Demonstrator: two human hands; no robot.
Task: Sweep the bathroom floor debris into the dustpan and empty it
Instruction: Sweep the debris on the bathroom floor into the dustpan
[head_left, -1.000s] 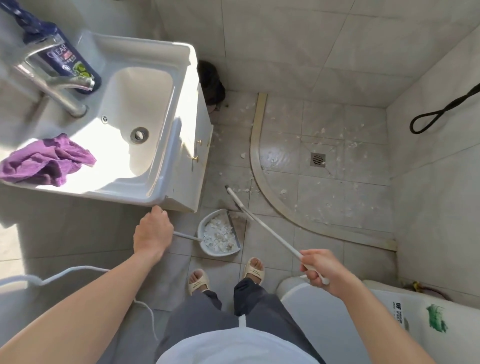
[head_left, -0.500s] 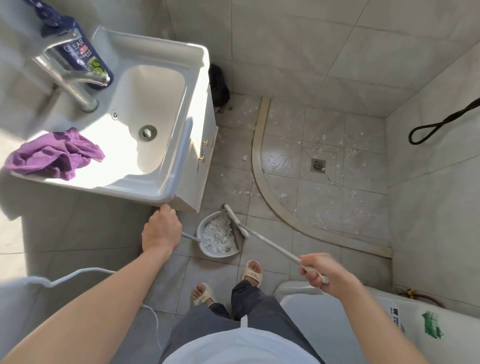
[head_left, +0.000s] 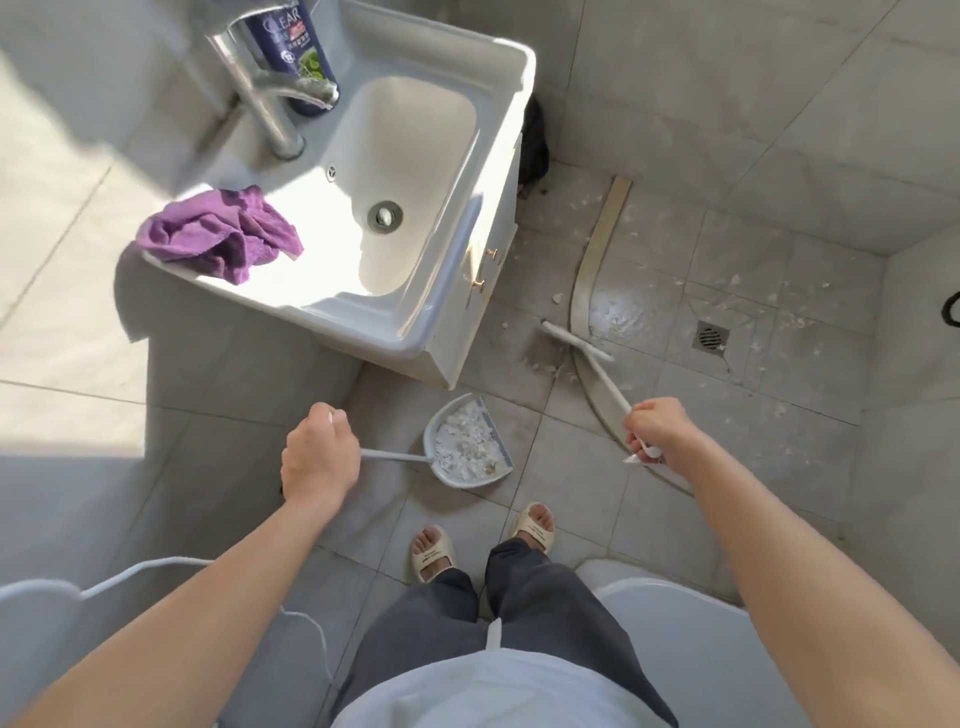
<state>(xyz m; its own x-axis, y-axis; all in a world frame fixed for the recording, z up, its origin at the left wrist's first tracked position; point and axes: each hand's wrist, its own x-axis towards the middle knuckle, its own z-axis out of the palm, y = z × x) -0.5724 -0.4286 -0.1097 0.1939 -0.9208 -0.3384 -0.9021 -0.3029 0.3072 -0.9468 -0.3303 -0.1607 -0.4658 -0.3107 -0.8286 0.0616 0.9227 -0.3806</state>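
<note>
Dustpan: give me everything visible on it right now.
The dustpan is a light grey, plastic-looking scoop with a rounded back wall, a dark strip along its straight open lip, and a thin white handle. It sits on the floor tiles below the sink cabinet corner, lip facing the broom. White paper-like scraps lie piled inside. The left hand grips the handle's end. The broom is apart from it.

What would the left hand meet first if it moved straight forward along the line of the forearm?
Probably the front lower corner of the white sink cabinet: the left hand, gripping the thin white dustpan handle, points up the picture towards it. Depth is unclear, so it might pass in front.
</note>
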